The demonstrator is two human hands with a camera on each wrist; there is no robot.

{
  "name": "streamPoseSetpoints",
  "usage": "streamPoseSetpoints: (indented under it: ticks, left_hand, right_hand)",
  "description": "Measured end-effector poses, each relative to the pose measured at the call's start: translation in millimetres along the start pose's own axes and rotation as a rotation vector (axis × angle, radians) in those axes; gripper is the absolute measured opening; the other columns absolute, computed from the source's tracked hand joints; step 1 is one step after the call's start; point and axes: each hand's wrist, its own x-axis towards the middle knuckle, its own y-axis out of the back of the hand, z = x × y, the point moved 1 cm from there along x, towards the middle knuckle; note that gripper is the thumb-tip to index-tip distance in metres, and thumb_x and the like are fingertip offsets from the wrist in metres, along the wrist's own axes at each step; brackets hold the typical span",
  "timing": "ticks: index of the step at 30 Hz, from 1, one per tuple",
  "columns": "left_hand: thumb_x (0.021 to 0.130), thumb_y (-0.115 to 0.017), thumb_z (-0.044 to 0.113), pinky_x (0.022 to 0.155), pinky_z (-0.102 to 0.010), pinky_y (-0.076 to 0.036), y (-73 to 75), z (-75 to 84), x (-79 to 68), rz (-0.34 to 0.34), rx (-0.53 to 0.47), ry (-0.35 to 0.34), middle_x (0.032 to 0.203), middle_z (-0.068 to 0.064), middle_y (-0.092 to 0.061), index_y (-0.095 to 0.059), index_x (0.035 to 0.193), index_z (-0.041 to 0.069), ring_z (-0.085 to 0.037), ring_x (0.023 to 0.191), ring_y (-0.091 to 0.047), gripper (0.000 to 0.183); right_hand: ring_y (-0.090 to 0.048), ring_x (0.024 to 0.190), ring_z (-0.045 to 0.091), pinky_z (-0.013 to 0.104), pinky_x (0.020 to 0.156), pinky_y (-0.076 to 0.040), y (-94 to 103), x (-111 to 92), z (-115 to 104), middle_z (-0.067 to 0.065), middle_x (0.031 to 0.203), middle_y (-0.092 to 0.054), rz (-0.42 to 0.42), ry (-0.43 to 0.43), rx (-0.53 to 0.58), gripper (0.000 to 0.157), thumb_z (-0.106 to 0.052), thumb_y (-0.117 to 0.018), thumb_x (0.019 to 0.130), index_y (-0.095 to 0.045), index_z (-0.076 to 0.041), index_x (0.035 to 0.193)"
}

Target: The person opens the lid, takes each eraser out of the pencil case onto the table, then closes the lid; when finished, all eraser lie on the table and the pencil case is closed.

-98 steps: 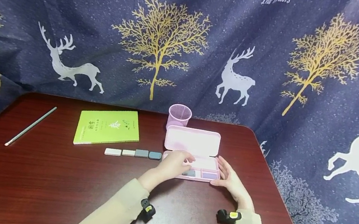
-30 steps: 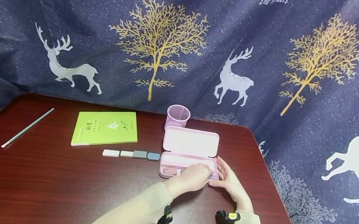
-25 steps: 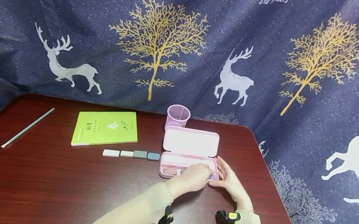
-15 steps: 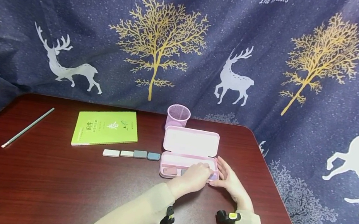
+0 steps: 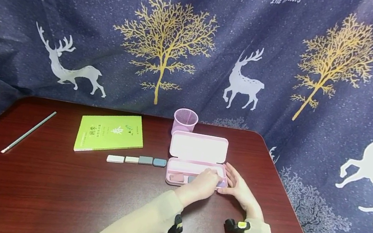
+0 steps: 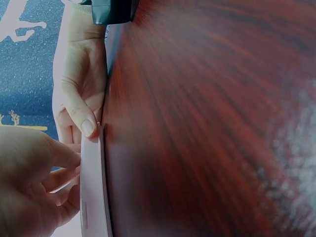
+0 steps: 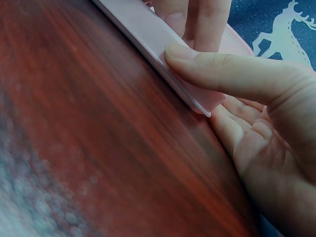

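Observation:
An open pink pencil case (image 5: 173, 164) lies on the table with its lid (image 5: 198, 147) tipped back. My left hand (image 5: 200, 184) reaches over the front wall, fingers bent down into the right compartment, at a lavender block (image 5: 221, 184). The case wall (image 6: 94, 192) hides those fingertips in the left wrist view, so I cannot tell whether they pinch the block. With my right hand (image 5: 239, 188) I hold the case's right end; in the right wrist view the thumb (image 7: 197, 58) presses its front edge. A pinkish eraser (image 5: 177, 177) and a grey one (image 5: 190, 179) sit in the front compartment.
Left of the case lies a row of several erasers (image 5: 145, 160), white, cream, grey and blue. Beyond them is a green book (image 5: 110, 133), and a pencil (image 5: 29, 132) lies far left. A pink mesh pen cup (image 5: 184, 122) stands behind the lid.
Since 3.3 seconds ago my left hand has moved right, from above the grey eraser to the lavender block, uncovering the pinkish eraser. Over the last second it barely shifts; my right hand stays put.

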Motion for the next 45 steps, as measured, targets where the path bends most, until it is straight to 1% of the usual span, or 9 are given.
streamPoseSetpoints:
  ticks: [6, 11, 16, 20, 26, 32, 38, 42, 45]
  left_hand:
    - [0.081, -0.074, 0.011, 0.080, -0.024, -0.053, -0.5, 1.7, 2.0, -0.041, -0.022, 0.054, 0.089, 0.002, -0.074, -0.076, 0.093, 0.014, -0.017, 0.088, -0.064, 0.013]
    - [0.080, -0.075, 0.013, 0.078, -0.026, -0.054, -1.4, 2.4, 2.5, -0.033, -0.007, 0.055, 0.088, 0.002, -0.074, -0.076, 0.092, 0.014, -0.017, 0.087, -0.064, 0.012]
    - [0.080, -0.074, 0.014, 0.077, -0.026, -0.054, -2.0, 2.4, 1.8, 0.008, 0.006, 0.041, 0.086, 0.002, -0.073, -0.076, 0.089, 0.015, -0.016, 0.085, -0.066, 0.009]
    - [0.080, -0.075, 0.014, 0.075, -0.027, -0.055, -1.9, 3.2, 2.0, 0.036, 0.022, 0.051, 0.083, 0.002, -0.073, -0.075, 0.086, 0.015, -0.016, 0.085, -0.068, 0.006]
    - [0.078, -0.076, 0.012, 0.072, -0.026, -0.055, -0.1, 5.9, 3.3, 0.056, 0.028, 0.086, 0.082, 0.001, -0.073, -0.074, 0.081, 0.015, -0.016, 0.084, -0.068, 0.005]
    - [0.076, -0.074, 0.008, 0.073, -0.026, -0.055, -0.2, 6.6, 3.6, 0.084, 0.028, 0.080, 0.080, 0.001, -0.072, -0.073, 0.078, 0.014, -0.017, 0.082, -0.068, 0.006]
    - [0.076, -0.075, 0.007, 0.075, -0.025, -0.055, 1.6, 7.2, 3.5, 0.094, 0.025, 0.092, 0.081, 0.000, -0.072, -0.072, 0.081, 0.012, -0.017, 0.083, -0.067, 0.007]
    - [0.075, -0.075, 0.008, 0.072, -0.024, -0.054, 4.8, 8.7, 2.0, 0.133, 0.041, 0.096, 0.078, 0.001, -0.071, -0.072, 0.079, 0.012, -0.016, 0.080, -0.067, 0.007]
    - [0.074, -0.075, 0.008, 0.070, -0.024, -0.053, 3.5, 9.0, 2.9, 0.158, 0.049, 0.102, 0.076, 0.001, -0.070, -0.072, 0.077, 0.013, -0.015, 0.077, -0.066, 0.007]
  right_hand:
    - [-0.007, 0.146, 0.048, 0.007, 0.100, -0.037, 0.1, -0.4, 0.8, 0.032, 0.159, -0.008, 0.001, 0.001, 0.004, 0.102, 0.009, -0.073, 0.077, -0.005, 0.005, 0.154]
    - [-0.007, 0.146, 0.048, 0.006, 0.100, -0.037, -0.5, -0.7, 1.1, 0.032, 0.159, -0.007, 0.003, -0.007, 0.011, 0.103, 0.008, -0.074, 0.077, -0.005, 0.005, 0.154]
    - [-0.009, 0.147, 0.045, 0.007, 0.100, -0.037, -0.7, -1.5, 1.2, 0.029, 0.160, -0.008, 0.007, -0.018, 0.024, 0.104, 0.007, -0.074, 0.077, -0.006, 0.002, 0.155]
    - [-0.009, 0.148, 0.042, 0.006, 0.100, -0.037, -0.8, -2.2, 0.9, 0.028, 0.160, -0.009, 0.010, -0.022, 0.028, 0.104, 0.005, -0.075, 0.077, -0.006, 0.002, 0.155]
    - [-0.008, 0.148, 0.043, 0.006, 0.100, -0.035, -0.5, -2.6, 0.6, 0.029, 0.160, -0.009, 0.012, -0.016, 0.026, 0.104, 0.005, -0.076, 0.077, -0.007, 0.003, 0.155]
    - [-0.009, 0.148, 0.043, 0.006, 0.100, -0.036, -0.6, -2.0, 0.9, 0.029, 0.160, -0.010, 0.011, -0.019, 0.022, 0.104, 0.005, -0.076, 0.077, -0.007, 0.002, 0.155]
    - [-0.010, 0.147, 0.043, 0.006, 0.100, -0.037, -0.1, -0.9, 1.7, 0.029, 0.160, -0.009, 0.008, -0.023, 0.020, 0.104, 0.005, -0.075, 0.077, -0.007, 0.002, 0.155]
    - [-0.009, 0.147, 0.043, 0.007, 0.100, -0.037, 0.1, -0.2, 1.7, 0.029, 0.160, -0.009, 0.003, -0.018, 0.029, 0.104, 0.006, -0.075, 0.077, -0.006, 0.002, 0.155]
    - [-0.009, 0.147, 0.045, 0.007, 0.101, -0.036, 0.5, -0.5, 1.4, 0.030, 0.160, -0.008, 0.003, -0.014, 0.022, 0.104, 0.007, -0.074, 0.077, -0.006, 0.003, 0.154]
